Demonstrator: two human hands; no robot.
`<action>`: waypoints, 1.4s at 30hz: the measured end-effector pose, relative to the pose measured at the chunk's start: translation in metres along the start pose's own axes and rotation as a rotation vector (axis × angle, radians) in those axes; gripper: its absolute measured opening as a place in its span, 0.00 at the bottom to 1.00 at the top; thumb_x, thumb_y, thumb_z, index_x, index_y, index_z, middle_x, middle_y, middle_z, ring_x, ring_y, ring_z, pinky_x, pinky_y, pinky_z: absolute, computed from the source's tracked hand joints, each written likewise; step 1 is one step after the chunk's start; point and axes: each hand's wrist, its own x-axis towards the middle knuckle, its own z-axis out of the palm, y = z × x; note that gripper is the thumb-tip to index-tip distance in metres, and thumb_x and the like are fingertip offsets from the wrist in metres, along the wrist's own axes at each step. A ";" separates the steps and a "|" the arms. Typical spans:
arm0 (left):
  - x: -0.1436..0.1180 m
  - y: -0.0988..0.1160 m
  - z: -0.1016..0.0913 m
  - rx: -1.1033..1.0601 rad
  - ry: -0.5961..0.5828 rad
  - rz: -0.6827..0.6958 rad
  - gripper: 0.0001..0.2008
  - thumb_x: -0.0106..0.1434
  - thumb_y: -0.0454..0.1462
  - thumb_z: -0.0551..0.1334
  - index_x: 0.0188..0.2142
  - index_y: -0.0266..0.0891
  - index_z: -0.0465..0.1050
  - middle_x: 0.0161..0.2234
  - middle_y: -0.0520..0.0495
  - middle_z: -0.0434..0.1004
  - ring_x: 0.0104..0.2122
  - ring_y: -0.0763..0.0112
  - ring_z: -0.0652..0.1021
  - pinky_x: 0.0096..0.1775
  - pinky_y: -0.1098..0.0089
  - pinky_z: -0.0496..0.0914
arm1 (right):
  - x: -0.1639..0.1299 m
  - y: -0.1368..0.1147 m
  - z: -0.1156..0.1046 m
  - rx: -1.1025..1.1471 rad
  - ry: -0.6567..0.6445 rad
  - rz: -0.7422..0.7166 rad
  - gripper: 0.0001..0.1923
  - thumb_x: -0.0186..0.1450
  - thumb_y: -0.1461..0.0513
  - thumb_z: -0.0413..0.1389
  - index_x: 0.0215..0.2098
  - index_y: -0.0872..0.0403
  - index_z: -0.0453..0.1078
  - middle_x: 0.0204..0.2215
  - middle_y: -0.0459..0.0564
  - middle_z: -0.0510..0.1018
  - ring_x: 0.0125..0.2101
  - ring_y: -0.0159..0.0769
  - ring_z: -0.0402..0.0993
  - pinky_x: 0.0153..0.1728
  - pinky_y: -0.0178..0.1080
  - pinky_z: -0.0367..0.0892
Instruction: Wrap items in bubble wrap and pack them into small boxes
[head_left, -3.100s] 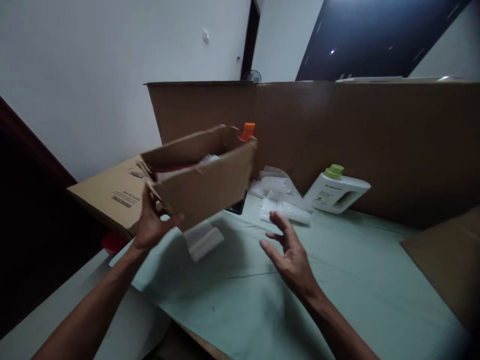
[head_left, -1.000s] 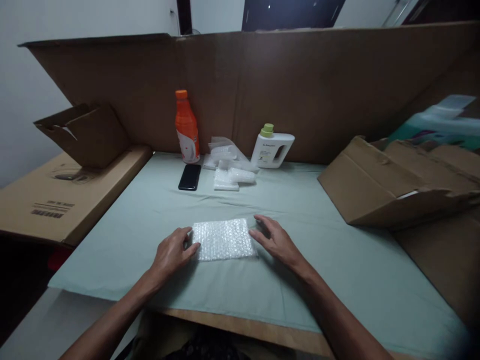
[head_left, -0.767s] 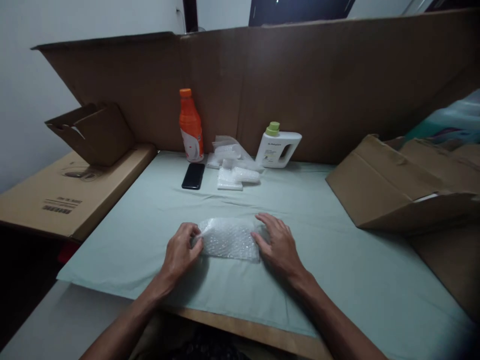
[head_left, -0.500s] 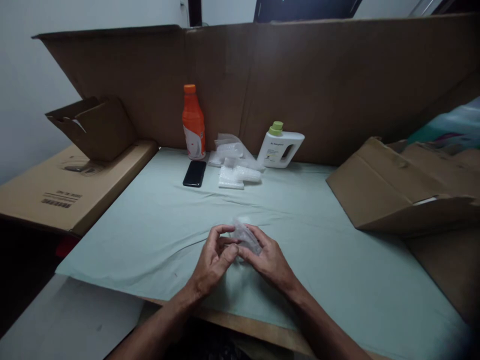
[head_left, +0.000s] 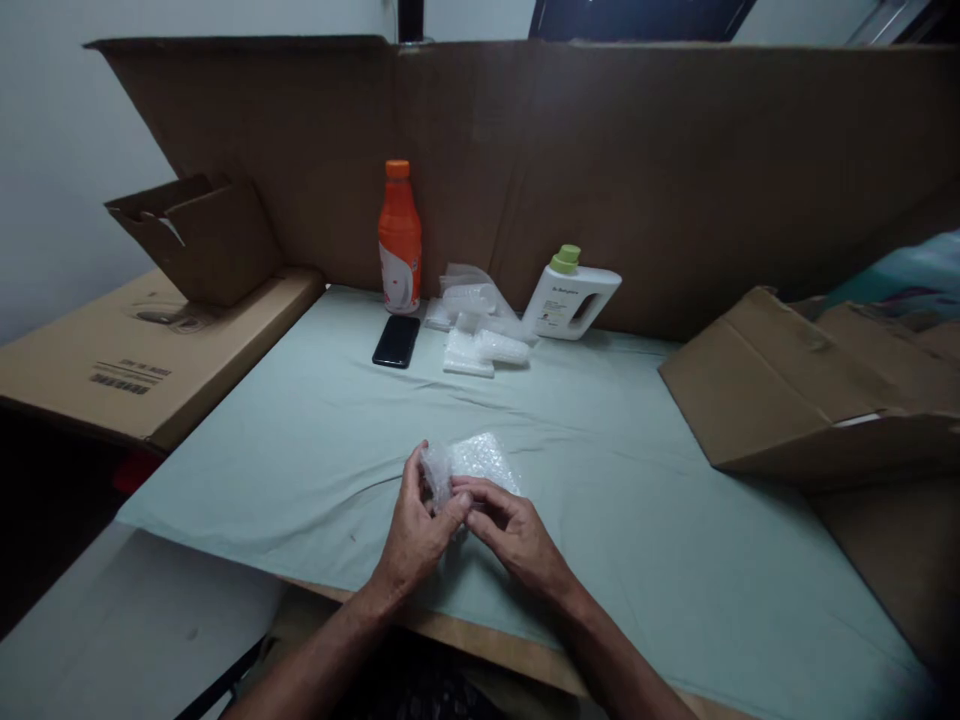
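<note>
A clear, crinkled plastic bag [head_left: 438, 474] is between my hands near the front of the table. My left hand [head_left: 415, 525] is closed around its left side, the fingers curled behind it. On the other side, my right hand [head_left: 510, 525] pinches at the bag's lower right, thumb close to the left thumb. Just behind my fingers lies a flat piece of bubble wrap [head_left: 486, 460] on the green cloth [head_left: 600, 500]; its near part is hidden by my right hand. Whether anything is inside the plastic bag I cannot tell.
Farther back are a black phone [head_left: 396, 341], an orange bottle [head_left: 400, 235], several bubble-wrap pieces [head_left: 501, 346] and a white jug [head_left: 571, 300] with a green cap. A cardboard panel [head_left: 637, 170] stands behind. Cardboard boxes flank the table at left [head_left: 217, 240] and right [head_left: 780, 385].
The clear plastic has shifted left, into my left hand. The bubble wrap behind it now shows more fully. My right fingers have moved from the plastic's right side to its lower right. The view has shifted slightly.
</note>
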 end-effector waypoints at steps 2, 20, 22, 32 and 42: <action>-0.002 -0.001 0.000 -0.012 0.012 0.004 0.42 0.57 0.46 0.70 0.65 0.42 0.53 0.56 0.37 0.68 0.54 0.57 0.74 0.51 0.62 0.72 | -0.001 0.002 0.002 0.004 -0.006 -0.002 0.17 0.63 0.55 0.62 0.49 0.52 0.76 0.51 0.54 0.80 0.50 0.44 0.77 0.52 0.47 0.72; -0.002 0.008 -0.002 0.028 0.011 -0.078 0.43 0.51 0.41 0.70 0.64 0.37 0.57 0.45 0.43 0.75 0.44 0.64 0.77 0.44 0.68 0.72 | -0.002 0.005 -0.002 0.030 -0.032 0.048 0.18 0.65 0.47 0.59 0.35 0.50 0.82 0.50 0.55 0.81 0.52 0.47 0.75 0.58 0.52 0.66; 0.000 0.009 -0.004 -0.015 0.013 -0.110 0.41 0.51 0.40 0.68 0.63 0.36 0.59 0.43 0.44 0.76 0.40 0.67 0.77 0.42 0.70 0.72 | -0.002 0.004 -0.002 0.097 -0.005 0.073 0.18 0.65 0.47 0.60 0.33 0.51 0.81 0.45 0.54 0.83 0.48 0.46 0.76 0.55 0.49 0.68; 0.031 0.042 -0.074 0.317 0.134 -0.057 0.42 0.52 0.41 0.65 0.66 0.36 0.58 0.36 0.48 0.77 0.34 0.68 0.78 0.38 0.68 0.72 | -0.036 -0.011 -0.095 0.265 0.520 0.174 0.18 0.56 0.47 0.67 0.26 0.52 0.74 0.24 0.46 0.74 0.25 0.34 0.69 0.28 0.36 0.68; 0.043 0.043 -0.107 1.228 0.156 0.582 0.25 0.64 0.41 0.56 0.60 0.38 0.66 0.58 0.34 0.67 0.56 0.47 0.71 0.55 0.47 0.69 | -0.083 0.017 -0.150 -0.660 0.751 0.230 0.21 0.63 0.48 0.56 0.47 0.50 0.76 0.46 0.56 0.82 0.36 0.45 0.78 0.30 0.42 0.73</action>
